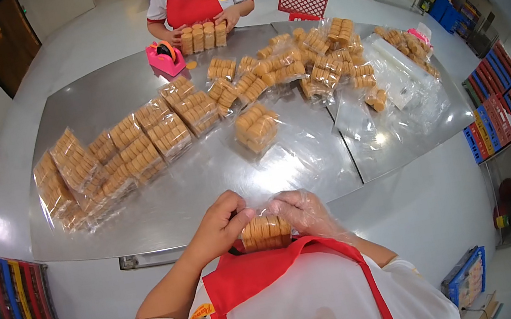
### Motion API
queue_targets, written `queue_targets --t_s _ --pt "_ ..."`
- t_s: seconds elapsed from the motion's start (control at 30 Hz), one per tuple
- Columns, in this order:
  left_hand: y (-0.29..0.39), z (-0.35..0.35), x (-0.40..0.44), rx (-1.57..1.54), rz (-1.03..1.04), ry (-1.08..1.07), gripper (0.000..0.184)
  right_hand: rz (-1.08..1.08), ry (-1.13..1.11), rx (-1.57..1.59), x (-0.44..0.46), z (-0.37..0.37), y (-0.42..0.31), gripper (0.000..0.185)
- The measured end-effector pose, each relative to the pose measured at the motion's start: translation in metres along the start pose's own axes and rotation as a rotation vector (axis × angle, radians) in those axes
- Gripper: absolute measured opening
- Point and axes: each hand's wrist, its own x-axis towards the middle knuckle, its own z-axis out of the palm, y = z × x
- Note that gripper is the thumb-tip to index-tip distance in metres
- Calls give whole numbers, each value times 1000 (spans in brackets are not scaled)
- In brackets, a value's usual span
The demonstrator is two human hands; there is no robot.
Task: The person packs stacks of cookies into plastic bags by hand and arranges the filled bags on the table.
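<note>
Close to my chest, a clear bag of round biscuits (pixel 265 231) hangs between my two hands. My left hand (pixel 229 222) pinches the bag's top at its left side. My right hand (pixel 302 211), in a clear plastic glove, grips the top at the right side. Beyond them on the steel table (pixel 212 187) lies another biscuit pack (pixel 257 128) with its loose plastic spread to the right. Rows of filled packs (pixel 130 147) stand at the left, and a heap of packs (pixel 320 59) lies at the back right.
Across the table a co-worker in a red apron (pixel 192 0) holds biscuit packs (pixel 204 36). A pink tape dispenser (pixel 165 61) stands near the far edge. Clear plastic bags (pixel 401 75) lie at the right. Stacked crates (pixel 495 103) stand beyond the table.
</note>
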Motion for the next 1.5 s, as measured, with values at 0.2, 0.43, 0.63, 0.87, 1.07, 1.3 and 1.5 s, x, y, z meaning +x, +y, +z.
queue_targets --t_s 0.2,0.43,0.63,0.87,1.07,1.3,1.5 --pt "-6 13 -4 -425 -261 26 8 -40 63 269 -4 8 9 16" --pt "-36 31 0 -961 -542 44 6 265 3 465 3 -1 24 18" --pt "-28 23 -4 -916 -619 -46 19 283 -89 759 -7 -11 38 21" --pt "-7 33 -13 47 -148 -74 54 210 -211 476 -15 -16 47 48" --pt "11 35 -15 220 -235 -81 61 202 -225 432 -15 -14 56 56" --pt "-23 58 -11 -612 -436 -13 51 9 -390 1001 -9 -19 51 84" --pt "20 96 53 -1048 -388 -89 43 -278 109 950 -7 -32 15 94"
